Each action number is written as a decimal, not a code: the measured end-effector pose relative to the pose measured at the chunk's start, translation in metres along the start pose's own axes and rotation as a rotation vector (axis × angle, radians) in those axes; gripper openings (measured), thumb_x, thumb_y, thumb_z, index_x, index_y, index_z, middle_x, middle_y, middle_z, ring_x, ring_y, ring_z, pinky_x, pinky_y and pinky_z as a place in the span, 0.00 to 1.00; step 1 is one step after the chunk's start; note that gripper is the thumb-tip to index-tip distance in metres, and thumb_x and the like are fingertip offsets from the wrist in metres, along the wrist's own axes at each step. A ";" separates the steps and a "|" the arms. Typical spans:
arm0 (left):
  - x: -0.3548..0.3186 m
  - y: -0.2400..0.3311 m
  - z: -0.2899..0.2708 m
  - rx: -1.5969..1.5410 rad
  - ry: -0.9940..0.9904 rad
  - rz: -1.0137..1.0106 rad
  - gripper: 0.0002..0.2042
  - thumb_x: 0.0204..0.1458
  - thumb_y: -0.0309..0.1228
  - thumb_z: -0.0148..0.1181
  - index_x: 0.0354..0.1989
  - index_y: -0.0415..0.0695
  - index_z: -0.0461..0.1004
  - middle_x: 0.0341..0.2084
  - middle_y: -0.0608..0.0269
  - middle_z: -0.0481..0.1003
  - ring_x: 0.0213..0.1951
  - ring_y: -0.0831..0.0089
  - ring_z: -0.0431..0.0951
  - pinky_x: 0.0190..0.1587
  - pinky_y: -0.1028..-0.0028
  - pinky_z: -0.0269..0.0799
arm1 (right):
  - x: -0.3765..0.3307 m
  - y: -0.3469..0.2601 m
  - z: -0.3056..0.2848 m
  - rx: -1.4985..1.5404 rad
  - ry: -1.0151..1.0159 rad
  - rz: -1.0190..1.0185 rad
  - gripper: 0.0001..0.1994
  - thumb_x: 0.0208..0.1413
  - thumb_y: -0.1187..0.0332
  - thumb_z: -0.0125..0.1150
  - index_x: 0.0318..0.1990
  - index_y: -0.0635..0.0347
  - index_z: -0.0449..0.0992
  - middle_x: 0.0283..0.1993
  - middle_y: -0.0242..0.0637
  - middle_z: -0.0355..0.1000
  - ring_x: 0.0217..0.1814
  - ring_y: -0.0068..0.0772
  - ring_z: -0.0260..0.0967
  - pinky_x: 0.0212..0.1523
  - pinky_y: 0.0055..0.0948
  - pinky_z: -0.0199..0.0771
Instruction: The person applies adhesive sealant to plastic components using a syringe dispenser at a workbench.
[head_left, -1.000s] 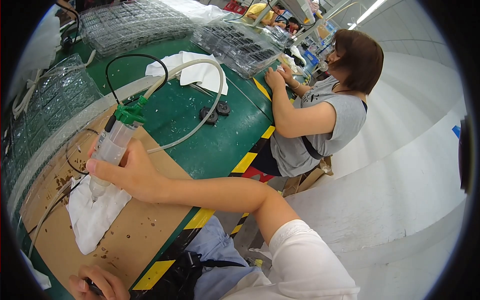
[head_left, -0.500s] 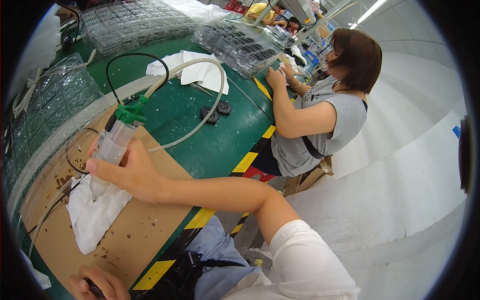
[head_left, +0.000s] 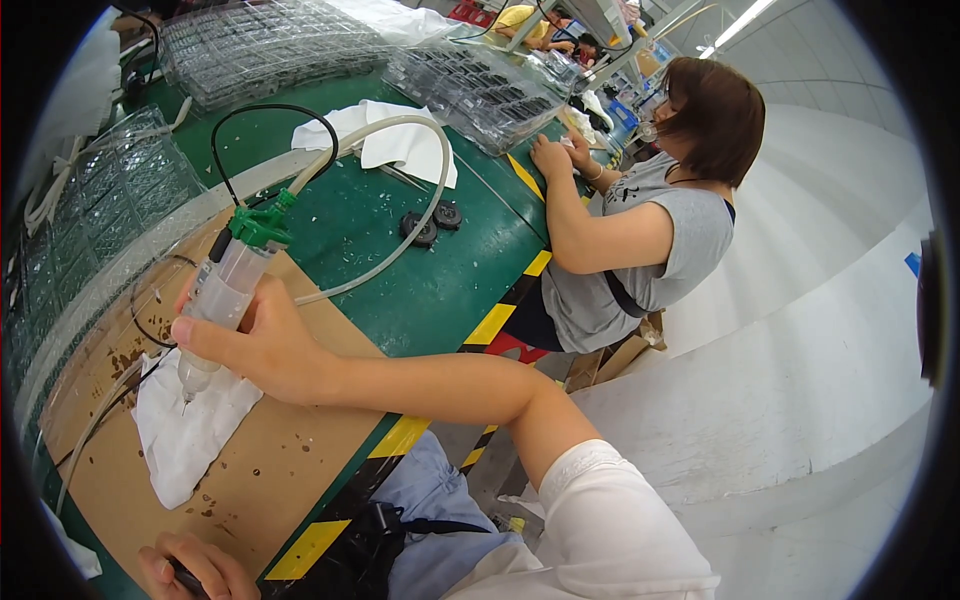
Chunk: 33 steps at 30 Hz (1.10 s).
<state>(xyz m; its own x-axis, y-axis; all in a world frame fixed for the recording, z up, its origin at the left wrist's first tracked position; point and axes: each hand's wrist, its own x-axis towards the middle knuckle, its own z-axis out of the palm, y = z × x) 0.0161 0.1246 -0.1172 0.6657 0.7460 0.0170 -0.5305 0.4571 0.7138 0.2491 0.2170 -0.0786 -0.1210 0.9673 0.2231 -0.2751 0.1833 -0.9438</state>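
Note:
My right hand (head_left: 270, 345) is wrapped round a translucent dispensing syringe (head_left: 222, 290) with a green cap. Its needle points down over a crumpled white cloth (head_left: 190, 430); I cannot tell whether the tip touches it. A clear hose (head_left: 440, 170) and a thin black cable (head_left: 215, 140) run from the cap. At the lower edge, my left hand (head_left: 195, 568) is closed round a small black object (head_left: 187, 578), mostly hidden by the fingers. Both hands are over a brown cardboard sheet (head_left: 310, 450) spotted with dark stains.
Two round black parts (head_left: 430, 225) lie on the green table (head_left: 350, 270) near tweezers (head_left: 405, 178) and white cloths (head_left: 410, 140). Clear plastic trays (head_left: 470, 90) stand behind and at left. A co-worker (head_left: 650, 210) sits at right. Yellow-black tape (head_left: 400, 437) marks the table edge.
My two hands and the syringe stay almost still. The co-worker's hands have shifted slightly.

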 end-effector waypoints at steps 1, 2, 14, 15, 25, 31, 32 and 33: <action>0.002 0.000 0.000 -0.001 -0.001 -0.001 0.26 0.55 0.44 0.26 0.09 0.39 0.55 0.01 0.49 0.58 0.01 0.67 0.54 0.03 0.74 0.50 | 0.001 0.000 -0.001 -0.001 0.002 0.001 0.10 0.45 0.65 0.59 0.32 0.58 0.67 0.24 0.25 0.63 0.23 0.11 0.57 0.20 0.15 0.57; 0.004 0.001 0.000 0.022 -0.008 0.012 0.27 0.55 0.44 0.26 0.08 0.40 0.54 0.02 0.49 0.58 0.01 0.67 0.54 0.03 0.74 0.50 | 0.002 0.000 -0.002 -0.002 0.003 0.004 0.10 0.45 0.65 0.59 0.32 0.58 0.67 0.24 0.25 0.63 0.23 0.11 0.57 0.20 0.15 0.57; 0.010 0.007 0.006 0.075 -0.059 -0.075 0.25 0.51 0.41 0.27 0.08 0.37 0.56 0.03 0.44 0.60 0.02 0.65 0.55 0.05 0.72 0.53 | 0.001 0.001 -0.003 0.007 -0.002 0.003 0.10 0.45 0.66 0.59 0.32 0.59 0.67 0.27 0.25 0.64 0.27 0.13 0.59 0.25 0.17 0.60; 0.011 0.008 0.007 0.099 -0.075 -0.070 0.25 0.51 0.41 0.27 0.08 0.37 0.56 0.03 0.44 0.60 0.02 0.65 0.55 0.05 0.72 0.53 | 0.001 0.001 -0.003 0.007 -0.009 0.007 0.10 0.45 0.66 0.59 0.33 0.59 0.67 0.27 0.26 0.64 0.28 0.13 0.59 0.26 0.17 0.60; 0.013 0.007 0.009 0.132 -0.077 -0.055 0.24 0.50 0.39 0.26 0.07 0.38 0.55 0.03 0.46 0.59 0.02 0.65 0.55 0.04 0.72 0.52 | 0.001 -0.001 -0.003 0.024 -0.011 0.008 0.09 0.45 0.68 0.58 0.32 0.60 0.67 0.28 0.26 0.64 0.30 0.14 0.60 0.29 0.18 0.62; 0.014 0.007 0.005 0.136 -0.084 -0.068 0.24 0.50 0.41 0.26 0.09 0.38 0.55 0.04 0.46 0.60 0.02 0.66 0.55 0.04 0.73 0.52 | 0.002 0.000 -0.004 0.018 -0.006 -0.003 0.09 0.45 0.69 0.58 0.33 0.60 0.67 0.29 0.26 0.64 0.30 0.14 0.60 0.30 0.18 0.62; 0.011 0.005 0.000 0.087 -0.056 -0.065 0.24 0.50 0.41 0.26 0.09 0.38 0.56 0.04 0.46 0.60 0.02 0.66 0.55 0.04 0.73 0.53 | 0.002 -0.001 -0.004 0.024 -0.010 0.006 0.09 0.45 0.69 0.58 0.33 0.60 0.67 0.29 0.26 0.64 0.31 0.14 0.60 0.30 0.18 0.62; 0.009 0.005 -0.003 0.039 -0.028 -0.062 0.24 0.50 0.42 0.26 0.10 0.38 0.56 0.04 0.46 0.60 0.02 0.67 0.55 0.04 0.73 0.53 | 0.003 -0.002 -0.004 0.031 -0.015 0.014 0.09 0.45 0.69 0.58 0.33 0.60 0.67 0.29 0.26 0.64 0.31 0.14 0.60 0.31 0.18 0.62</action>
<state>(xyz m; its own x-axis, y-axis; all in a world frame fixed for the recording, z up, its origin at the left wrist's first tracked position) 0.0181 0.1351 -0.1155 0.7116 0.7025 -0.0092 -0.4670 0.4827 0.7409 0.2529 0.2200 -0.0771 -0.1391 0.9669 0.2139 -0.3028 0.1642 -0.9388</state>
